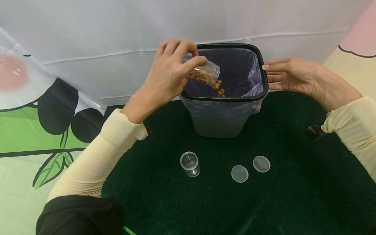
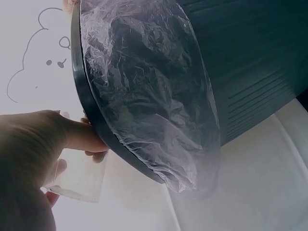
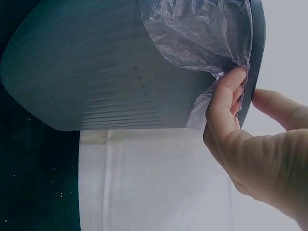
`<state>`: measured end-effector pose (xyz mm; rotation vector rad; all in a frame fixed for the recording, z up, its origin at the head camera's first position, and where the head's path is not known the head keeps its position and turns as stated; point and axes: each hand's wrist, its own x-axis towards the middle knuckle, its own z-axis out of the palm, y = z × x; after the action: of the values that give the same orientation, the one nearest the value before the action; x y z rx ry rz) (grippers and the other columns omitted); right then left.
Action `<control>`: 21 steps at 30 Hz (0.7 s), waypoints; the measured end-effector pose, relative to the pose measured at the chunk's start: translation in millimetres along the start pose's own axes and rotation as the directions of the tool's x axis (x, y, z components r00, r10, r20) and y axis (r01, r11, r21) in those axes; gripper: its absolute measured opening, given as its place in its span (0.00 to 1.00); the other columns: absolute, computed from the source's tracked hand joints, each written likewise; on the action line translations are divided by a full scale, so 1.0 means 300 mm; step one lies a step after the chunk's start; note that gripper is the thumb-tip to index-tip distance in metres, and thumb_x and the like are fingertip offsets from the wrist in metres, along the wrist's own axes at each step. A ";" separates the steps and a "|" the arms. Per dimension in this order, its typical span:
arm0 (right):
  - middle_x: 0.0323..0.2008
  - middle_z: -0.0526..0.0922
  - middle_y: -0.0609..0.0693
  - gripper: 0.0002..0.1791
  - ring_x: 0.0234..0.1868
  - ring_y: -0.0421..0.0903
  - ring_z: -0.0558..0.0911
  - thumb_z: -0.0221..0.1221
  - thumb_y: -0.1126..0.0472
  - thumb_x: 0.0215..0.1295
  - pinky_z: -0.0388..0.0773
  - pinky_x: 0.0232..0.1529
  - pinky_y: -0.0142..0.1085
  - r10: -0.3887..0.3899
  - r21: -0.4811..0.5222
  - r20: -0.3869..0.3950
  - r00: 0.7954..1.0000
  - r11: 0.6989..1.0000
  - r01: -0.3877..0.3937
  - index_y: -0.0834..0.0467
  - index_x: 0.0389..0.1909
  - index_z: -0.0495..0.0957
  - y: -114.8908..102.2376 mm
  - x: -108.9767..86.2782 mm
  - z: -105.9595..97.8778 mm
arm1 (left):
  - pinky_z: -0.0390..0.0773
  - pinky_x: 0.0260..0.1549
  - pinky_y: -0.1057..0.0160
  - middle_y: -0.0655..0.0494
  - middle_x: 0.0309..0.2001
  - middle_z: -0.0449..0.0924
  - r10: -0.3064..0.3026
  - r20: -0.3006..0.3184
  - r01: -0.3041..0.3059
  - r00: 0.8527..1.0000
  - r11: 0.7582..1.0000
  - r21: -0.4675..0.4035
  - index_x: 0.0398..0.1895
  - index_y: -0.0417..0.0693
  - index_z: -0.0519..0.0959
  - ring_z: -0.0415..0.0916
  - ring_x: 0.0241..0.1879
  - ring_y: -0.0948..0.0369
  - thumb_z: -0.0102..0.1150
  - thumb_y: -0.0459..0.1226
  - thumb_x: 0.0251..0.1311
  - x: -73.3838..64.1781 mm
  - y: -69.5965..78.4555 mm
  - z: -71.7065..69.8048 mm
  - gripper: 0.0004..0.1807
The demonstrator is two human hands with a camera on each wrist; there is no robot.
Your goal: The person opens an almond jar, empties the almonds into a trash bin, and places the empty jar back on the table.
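An empty clear cup (image 1: 190, 164) stands upright on the dark green counter (image 1: 293, 195), toward the near side. To its right lie two round translucent lids (image 1: 239, 173), flat and just beside each other without touching; the farther right lid (image 1: 261, 164) sits slightly farther back. A small black object (image 1: 313, 132) rests on the counter near the right edge; its kind cannot be told. Behind the counter hangs a white creased backdrop (image 1: 117, 29), bordered at left by a cartoon print in green, black and pink (image 1: 35, 130), and at upper right by a pink and cream panel (image 1: 358, 39).
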<state>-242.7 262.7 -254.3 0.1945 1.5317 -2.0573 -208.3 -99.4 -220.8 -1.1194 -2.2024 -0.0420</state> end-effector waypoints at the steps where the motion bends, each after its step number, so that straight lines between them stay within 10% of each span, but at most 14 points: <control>1: 0.44 0.80 0.51 0.12 0.43 0.48 0.83 0.57 0.65 0.69 0.85 0.42 0.44 -0.001 -0.001 -0.001 1.000 1.000 0.001 0.57 0.52 0.76 0.000 0.000 0.000 | 0.61 0.63 0.45 0.48 0.56 0.72 0.001 0.001 -0.001 1.000 1.000 0.000 0.57 0.56 0.77 0.65 0.60 0.47 0.52 0.29 0.65 0.000 0.001 -0.001 0.19; 21: 0.44 0.79 0.51 0.12 0.43 0.48 0.83 0.57 0.65 0.69 0.85 0.42 0.44 -0.003 -0.005 -0.003 1.000 1.000 0.003 0.57 0.53 0.75 0.001 -0.001 -0.006 | 0.61 0.66 0.47 0.47 0.53 0.74 0.073 -0.017 -0.072 0.997 0.996 0.052 0.55 0.54 0.79 0.65 0.60 0.48 0.51 0.28 0.66 0.014 0.018 -0.003 0.18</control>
<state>-242.6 264.4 -255.0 0.1932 1.5394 -2.0561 -205.6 -93.4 -219.2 -1.1648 -2.1321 0.0348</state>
